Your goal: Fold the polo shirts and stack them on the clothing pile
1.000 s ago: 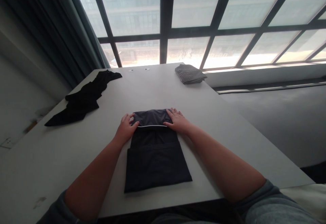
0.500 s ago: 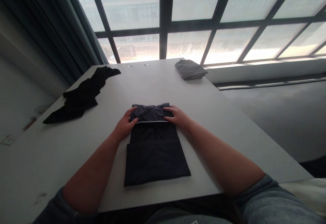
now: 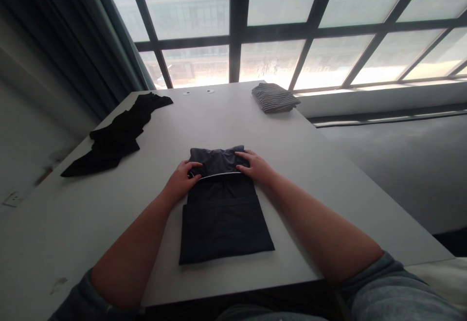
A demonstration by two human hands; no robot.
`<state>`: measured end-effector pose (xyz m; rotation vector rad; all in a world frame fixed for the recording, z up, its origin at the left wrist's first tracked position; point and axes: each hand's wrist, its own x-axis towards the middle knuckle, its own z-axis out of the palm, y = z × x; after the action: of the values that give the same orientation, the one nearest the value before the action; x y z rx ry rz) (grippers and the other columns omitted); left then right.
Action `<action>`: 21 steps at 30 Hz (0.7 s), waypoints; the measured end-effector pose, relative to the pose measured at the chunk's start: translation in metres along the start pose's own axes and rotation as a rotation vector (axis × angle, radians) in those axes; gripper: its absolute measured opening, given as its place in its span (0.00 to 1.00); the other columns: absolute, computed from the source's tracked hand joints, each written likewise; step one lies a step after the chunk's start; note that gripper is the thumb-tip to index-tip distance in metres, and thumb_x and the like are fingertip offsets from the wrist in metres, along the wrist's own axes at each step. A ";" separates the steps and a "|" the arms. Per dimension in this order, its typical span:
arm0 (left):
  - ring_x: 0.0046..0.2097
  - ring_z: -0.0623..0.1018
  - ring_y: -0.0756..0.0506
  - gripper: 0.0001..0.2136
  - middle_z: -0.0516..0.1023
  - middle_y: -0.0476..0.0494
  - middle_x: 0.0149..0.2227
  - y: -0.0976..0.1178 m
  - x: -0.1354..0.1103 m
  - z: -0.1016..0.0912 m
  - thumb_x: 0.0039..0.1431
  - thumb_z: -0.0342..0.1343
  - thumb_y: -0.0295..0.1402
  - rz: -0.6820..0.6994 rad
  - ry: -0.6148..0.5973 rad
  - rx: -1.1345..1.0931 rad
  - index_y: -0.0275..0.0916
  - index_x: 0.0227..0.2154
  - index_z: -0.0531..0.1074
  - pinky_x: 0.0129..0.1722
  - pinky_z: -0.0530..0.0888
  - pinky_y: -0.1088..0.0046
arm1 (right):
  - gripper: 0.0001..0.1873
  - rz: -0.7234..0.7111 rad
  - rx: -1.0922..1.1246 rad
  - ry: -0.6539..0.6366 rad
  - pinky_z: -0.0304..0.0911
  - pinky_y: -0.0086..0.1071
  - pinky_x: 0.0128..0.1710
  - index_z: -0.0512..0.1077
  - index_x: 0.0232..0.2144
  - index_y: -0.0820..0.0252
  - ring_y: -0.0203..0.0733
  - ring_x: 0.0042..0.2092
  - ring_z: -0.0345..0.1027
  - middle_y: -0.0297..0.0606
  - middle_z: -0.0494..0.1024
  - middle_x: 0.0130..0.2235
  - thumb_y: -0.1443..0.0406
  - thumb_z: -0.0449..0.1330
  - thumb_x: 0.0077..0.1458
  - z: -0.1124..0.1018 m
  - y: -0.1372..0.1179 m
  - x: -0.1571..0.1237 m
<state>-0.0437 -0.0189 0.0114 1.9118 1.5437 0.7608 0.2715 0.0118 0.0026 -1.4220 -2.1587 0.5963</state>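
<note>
A folded dark garment (image 3: pixel 226 231) lies lengthwise on the white table in front of me. Its far end is turned over into a greyer flap, edged by a thin white line. My left hand (image 3: pixel 181 179) grips the flap's left corner, fingers on top and thumb at the white edge. On the opposite side, my right hand (image 3: pixel 255 168) holds the right edge of the flap between fingers and thumb. The near part of the garment lies flat in a wide dark panel.
A crumpled black garment (image 3: pixel 118 133) spreads along the table's left edge. Near the far right corner sits a folded striped garment (image 3: pixel 275 98). Two small round white fittings are set at the back of the white table (image 3: pixel 207 121). Beyond stand a window and a dark curtain (image 3: pixel 76 34).
My left hand has shifted slightly right and inward over the flap's corner, and the white edge now slants a little there. My right hand has stayed almost in place.
</note>
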 end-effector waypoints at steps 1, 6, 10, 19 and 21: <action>0.42 0.77 0.45 0.19 0.72 0.39 0.56 0.000 0.000 0.000 0.58 0.60 0.38 0.006 -0.009 0.016 0.42 0.52 0.79 0.50 0.76 0.62 | 0.32 0.003 0.000 -0.004 0.58 0.46 0.70 0.69 0.66 0.59 0.54 0.67 0.63 0.50 0.68 0.66 0.60 0.62 0.62 0.000 0.001 0.000; 0.44 0.76 0.44 0.19 0.70 0.39 0.55 -0.001 0.000 0.000 0.60 0.59 0.37 0.035 -0.029 0.083 0.42 0.53 0.78 0.53 0.76 0.61 | 0.31 0.021 0.006 -0.022 0.58 0.45 0.70 0.69 0.66 0.62 0.54 0.66 0.64 0.51 0.69 0.65 0.60 0.62 0.63 0.001 0.001 0.001; 0.46 0.76 0.42 0.19 0.70 0.38 0.54 -0.004 0.000 0.001 0.61 0.58 0.37 0.057 -0.038 0.126 0.42 0.54 0.78 0.55 0.75 0.59 | 0.31 0.032 0.008 -0.026 0.57 0.45 0.70 0.69 0.66 0.62 0.54 0.66 0.64 0.51 0.68 0.66 0.60 0.62 0.63 0.000 0.000 0.001; 0.56 0.72 0.37 0.18 0.63 0.36 0.61 0.015 -0.009 -0.010 0.60 0.64 0.42 0.219 0.125 0.342 0.42 0.52 0.78 0.65 0.68 0.52 | 0.33 0.025 -0.019 0.023 0.55 0.44 0.72 0.67 0.68 0.62 0.53 0.68 0.62 0.50 0.65 0.68 0.61 0.61 0.63 0.003 0.002 0.002; 0.56 0.73 0.37 0.15 0.69 0.37 0.57 0.036 -0.019 -0.013 0.63 0.62 0.41 0.376 -0.027 0.325 0.43 0.49 0.78 0.62 0.69 0.56 | 0.33 0.035 -0.033 0.036 0.55 0.44 0.72 0.66 0.69 0.63 0.53 0.68 0.61 0.51 0.65 0.68 0.61 0.60 0.63 0.003 0.003 0.003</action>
<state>-0.0321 -0.0430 0.0447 2.4874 1.3714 0.6617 0.2703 0.0150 -0.0012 -1.4797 -2.1288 0.5452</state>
